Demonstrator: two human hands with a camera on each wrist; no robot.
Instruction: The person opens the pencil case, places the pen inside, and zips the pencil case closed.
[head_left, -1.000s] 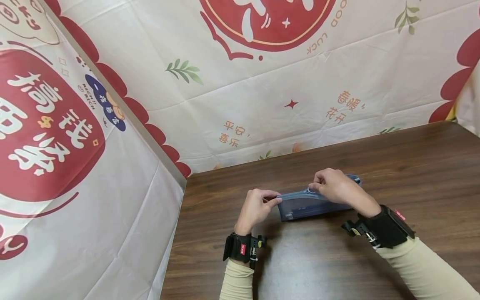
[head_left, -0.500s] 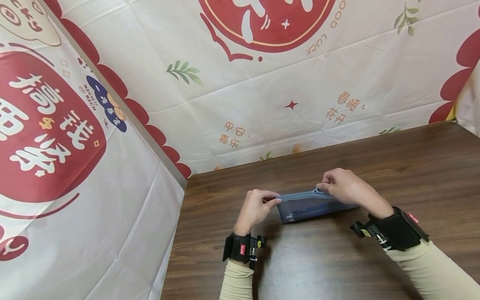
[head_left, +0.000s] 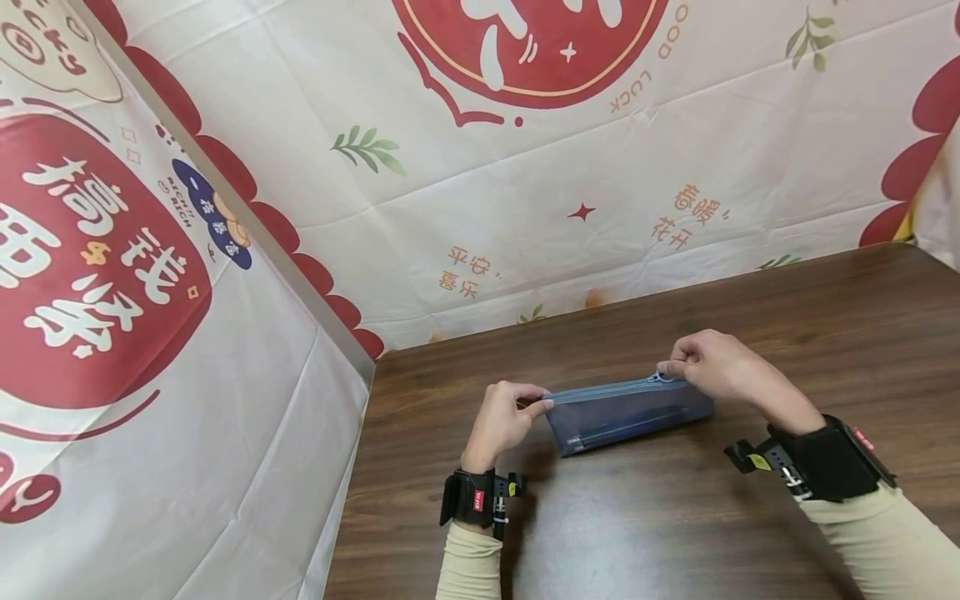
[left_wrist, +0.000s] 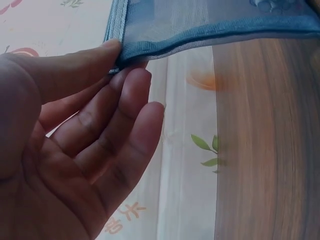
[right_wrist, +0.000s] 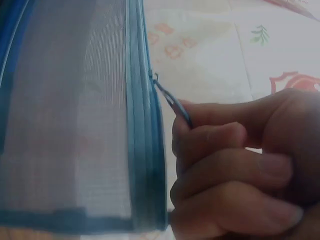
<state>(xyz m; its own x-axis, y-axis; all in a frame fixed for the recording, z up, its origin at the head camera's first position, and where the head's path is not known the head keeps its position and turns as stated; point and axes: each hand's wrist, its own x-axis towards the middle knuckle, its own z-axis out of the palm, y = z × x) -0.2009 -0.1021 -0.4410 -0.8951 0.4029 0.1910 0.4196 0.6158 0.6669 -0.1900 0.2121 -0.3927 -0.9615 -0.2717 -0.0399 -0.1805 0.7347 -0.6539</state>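
Note:
A blue see-through mesh zipper pouch (head_left: 626, 417) is held up over the table by its zipped top edge. My left hand (head_left: 498, 421) pinches the pouch's upper left corner between thumb and index finger; in the left wrist view its other fingers curve loosely below that corner. Toward the pouch's right end, my right hand (head_left: 720, 362) pinches the zipper pull (right_wrist: 172, 102), its remaining fingers curled in. The pull slants out from the zipper (right_wrist: 142, 130) in the right wrist view. Some dark blue shape shows through the mesh near the bottom.
The pouch is above a brown wood-grain table (head_left: 622, 517). Behind the table hangs a white printed cloth (head_left: 525, 217), and another printed cloth (head_left: 247, 433) covers the left side. Each wrist wears a black strap with a camera mount.
My right hand has moved to the right with the zipper pull, sliding it along toward the pouch's right end. My left hand has shifted slightly left, still pinching the corner.

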